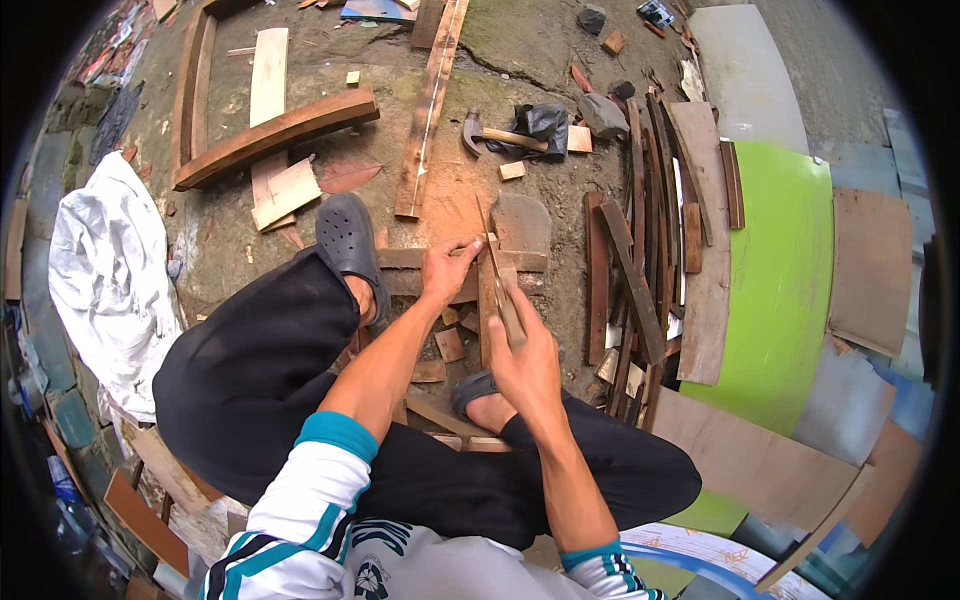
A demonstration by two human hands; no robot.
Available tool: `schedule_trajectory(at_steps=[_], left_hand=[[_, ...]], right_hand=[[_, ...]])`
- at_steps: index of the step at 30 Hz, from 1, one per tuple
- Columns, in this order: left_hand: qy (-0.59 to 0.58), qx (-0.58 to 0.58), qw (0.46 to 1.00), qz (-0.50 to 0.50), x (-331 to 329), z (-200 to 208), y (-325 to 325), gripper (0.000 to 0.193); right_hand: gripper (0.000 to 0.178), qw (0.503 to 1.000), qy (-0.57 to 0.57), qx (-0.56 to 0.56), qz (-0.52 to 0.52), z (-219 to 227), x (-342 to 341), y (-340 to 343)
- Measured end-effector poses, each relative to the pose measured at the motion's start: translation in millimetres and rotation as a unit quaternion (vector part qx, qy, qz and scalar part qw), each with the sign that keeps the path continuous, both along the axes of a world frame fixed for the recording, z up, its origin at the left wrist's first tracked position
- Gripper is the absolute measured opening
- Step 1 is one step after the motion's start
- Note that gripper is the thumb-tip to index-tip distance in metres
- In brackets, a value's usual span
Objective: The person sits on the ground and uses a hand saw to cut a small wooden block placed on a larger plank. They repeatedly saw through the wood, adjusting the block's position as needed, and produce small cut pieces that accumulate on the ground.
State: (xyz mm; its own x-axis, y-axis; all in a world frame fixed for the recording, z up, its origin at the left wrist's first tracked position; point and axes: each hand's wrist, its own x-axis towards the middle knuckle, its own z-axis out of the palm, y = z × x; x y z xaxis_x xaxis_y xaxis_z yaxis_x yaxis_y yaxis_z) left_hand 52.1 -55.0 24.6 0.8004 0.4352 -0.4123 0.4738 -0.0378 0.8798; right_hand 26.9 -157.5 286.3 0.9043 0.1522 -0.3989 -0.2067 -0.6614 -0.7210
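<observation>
My right hand (527, 362) is closed round the wooden handle of a handsaw (511, 318), whose thin blade points away from me. Under the blade, a narrow wooden strip (487, 320) runs lengthwise across a wooden crosspiece (520, 262). With fingers pinched together, my left hand (450, 268) grips the strip's far end, close beside the blade. Orange sawdust (455, 205) covers the ground just beyond. Small wood offcuts (450, 345) lie between my feet, below the crosspiece.
A hammer (505, 137) lies by a black plastic bag (543, 125). A long plank (430, 120) and a wooden frame (280, 138) are ahead. White cloth (110, 280) sits at left. Stacked dark strips (650, 230) and a green sheet (785, 290) are at right.
</observation>
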Motion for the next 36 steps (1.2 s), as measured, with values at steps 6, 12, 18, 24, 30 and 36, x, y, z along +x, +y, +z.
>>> schedule_trajectory(at_steps=[6, 12, 18, 24, 30, 36], left_hand=[[0.002, -0.118, 0.993, -0.002, 9.1, -6.9, -0.2, 0.037], [0.019, -0.071, 0.995, -0.063, 14.2, 19.4, 9.0, 0.036], [0.007, -0.069, 0.997, -0.046, 12.9, 6.9, 6.5, 0.039], [-0.015, -0.084, 0.995, -0.056, 21.2, 10.5, 5.7, 0.035], [0.009, -0.05, 0.994, -0.095, 25.6, 15.0, 26.8, 0.039], [-0.019, -0.095, 0.993, -0.07, 18.0, 16.3, 17.8, 0.034]], right_hand=[[0.048, 0.993, 0.093, 0.002, -0.072, 57.5, -33.8, -9.0], [0.049, 0.997, 0.042, -0.061, -0.026, -27.3, 51.4, 23.9], [0.051, 0.994, 0.096, 0.006, -0.044, 89.4, -49.4, -30.6], [0.048, 0.996, -0.073, -0.06, 0.003, -52.2, 48.9, 6.9], [0.05, 0.998, -0.015, -0.043, 0.047, 2.0, 17.8, -0.1], [0.048, 0.997, 0.05, 0.039, -0.043, 38.1, -13.9, -30.2]])
